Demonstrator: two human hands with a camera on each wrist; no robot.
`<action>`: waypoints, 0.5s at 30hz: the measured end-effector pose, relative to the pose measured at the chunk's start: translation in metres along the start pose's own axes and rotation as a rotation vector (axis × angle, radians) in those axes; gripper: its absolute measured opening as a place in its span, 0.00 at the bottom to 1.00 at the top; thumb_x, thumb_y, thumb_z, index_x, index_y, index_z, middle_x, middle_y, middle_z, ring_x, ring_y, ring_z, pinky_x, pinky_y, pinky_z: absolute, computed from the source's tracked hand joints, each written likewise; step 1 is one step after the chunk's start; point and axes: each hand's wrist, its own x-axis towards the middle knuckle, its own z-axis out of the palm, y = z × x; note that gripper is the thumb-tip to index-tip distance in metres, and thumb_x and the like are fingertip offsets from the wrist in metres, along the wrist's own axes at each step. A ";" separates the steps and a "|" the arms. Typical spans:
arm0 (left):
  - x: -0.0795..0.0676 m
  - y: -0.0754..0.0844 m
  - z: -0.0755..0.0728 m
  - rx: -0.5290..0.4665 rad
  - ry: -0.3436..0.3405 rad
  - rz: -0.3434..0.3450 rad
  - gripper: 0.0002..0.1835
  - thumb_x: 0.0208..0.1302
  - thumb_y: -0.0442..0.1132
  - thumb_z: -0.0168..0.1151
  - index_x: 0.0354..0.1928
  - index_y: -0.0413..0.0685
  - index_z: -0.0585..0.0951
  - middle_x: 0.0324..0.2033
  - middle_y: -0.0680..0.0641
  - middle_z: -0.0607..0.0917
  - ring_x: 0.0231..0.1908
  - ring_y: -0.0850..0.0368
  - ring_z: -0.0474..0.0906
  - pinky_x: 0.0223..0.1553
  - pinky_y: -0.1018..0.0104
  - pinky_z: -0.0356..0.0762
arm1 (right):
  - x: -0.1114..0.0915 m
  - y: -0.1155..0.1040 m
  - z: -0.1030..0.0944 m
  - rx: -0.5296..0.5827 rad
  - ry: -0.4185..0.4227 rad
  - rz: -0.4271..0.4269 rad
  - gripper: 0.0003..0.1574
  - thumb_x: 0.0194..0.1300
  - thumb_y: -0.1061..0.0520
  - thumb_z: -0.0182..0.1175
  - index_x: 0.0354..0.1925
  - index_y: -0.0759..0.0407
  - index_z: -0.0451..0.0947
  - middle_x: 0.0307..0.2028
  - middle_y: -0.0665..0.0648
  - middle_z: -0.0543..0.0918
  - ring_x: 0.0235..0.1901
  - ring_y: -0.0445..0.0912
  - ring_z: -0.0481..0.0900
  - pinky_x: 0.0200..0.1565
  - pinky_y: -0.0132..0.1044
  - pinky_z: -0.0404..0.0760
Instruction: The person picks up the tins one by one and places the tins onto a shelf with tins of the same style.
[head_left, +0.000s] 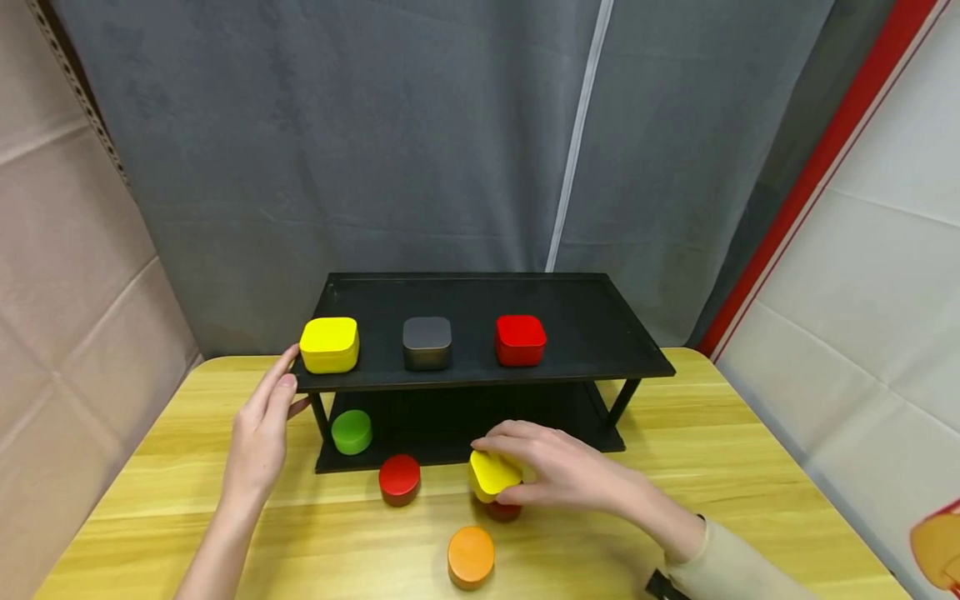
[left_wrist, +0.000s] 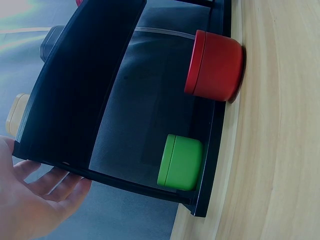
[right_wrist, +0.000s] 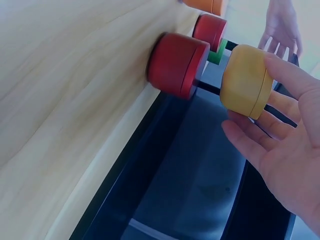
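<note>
My right hand [head_left: 558,471] pinches a yellow rounded-square tin [head_left: 491,477] between thumb and fingers. It is held just above a red round tin [head_left: 504,511], which it partly hides. In the right wrist view the yellow tin [right_wrist: 245,82] is apart from the red tin [right_wrist: 175,65]. My left hand [head_left: 258,437] holds the left corner of a black two-tier rack [head_left: 480,379], with several fingertips under the upper shelf's edge in the left wrist view. Beside that hand, another yellow tin [head_left: 330,345] sits on the upper shelf.
A black tin [head_left: 427,343] and a red square tin [head_left: 521,340] stand along the upper shelf. On the lower shelf's left end is a green tin [head_left: 352,432]. Another red round tin [head_left: 399,480] and an orange tin [head_left: 471,557] stand on the wooden table [head_left: 720,467].
</note>
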 end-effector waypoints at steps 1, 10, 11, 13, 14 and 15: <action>0.000 0.000 0.000 0.000 0.001 -0.001 0.27 0.84 0.53 0.37 0.80 0.65 0.60 0.80 0.50 0.62 0.72 0.45 0.67 0.51 0.93 0.74 | -0.003 0.001 -0.001 0.000 0.007 -0.001 0.36 0.66 0.46 0.71 0.70 0.42 0.74 0.62 0.44 0.79 0.58 0.39 0.77 0.62 0.35 0.83; 0.000 0.000 0.000 0.002 0.001 -0.015 0.27 0.84 0.53 0.36 0.80 0.67 0.60 0.80 0.51 0.62 0.72 0.46 0.68 0.51 0.93 0.74 | -0.022 0.005 -0.007 0.001 0.052 0.025 0.35 0.65 0.46 0.72 0.68 0.44 0.76 0.61 0.42 0.80 0.58 0.38 0.78 0.61 0.36 0.84; 0.000 0.000 0.000 0.002 0.000 -0.016 0.27 0.84 0.53 0.36 0.80 0.67 0.60 0.80 0.50 0.62 0.71 0.46 0.68 0.51 0.93 0.74 | -0.024 0.006 -0.008 0.007 0.053 0.035 0.35 0.64 0.46 0.72 0.68 0.44 0.76 0.61 0.42 0.80 0.57 0.38 0.78 0.61 0.36 0.84; 0.000 0.000 0.000 0.003 0.001 -0.017 0.27 0.84 0.53 0.36 0.80 0.67 0.60 0.80 0.51 0.62 0.71 0.46 0.68 0.51 0.92 0.74 | -0.028 0.006 -0.008 0.014 0.057 0.057 0.36 0.64 0.46 0.73 0.68 0.43 0.76 0.61 0.41 0.80 0.57 0.38 0.78 0.60 0.35 0.85; 0.000 -0.001 0.000 0.001 0.000 -0.017 0.27 0.84 0.53 0.36 0.80 0.66 0.60 0.80 0.50 0.62 0.72 0.46 0.68 0.51 0.93 0.74 | -0.029 0.007 -0.008 0.016 0.060 0.065 0.36 0.63 0.46 0.73 0.68 0.44 0.76 0.61 0.41 0.80 0.57 0.37 0.78 0.60 0.35 0.85; -0.001 -0.001 0.000 0.002 0.000 -0.018 0.27 0.84 0.53 0.36 0.80 0.66 0.60 0.80 0.50 0.62 0.72 0.45 0.68 0.51 0.92 0.74 | -0.031 0.007 -0.009 0.016 0.064 0.072 0.36 0.63 0.46 0.73 0.68 0.44 0.77 0.61 0.41 0.80 0.57 0.37 0.78 0.59 0.35 0.85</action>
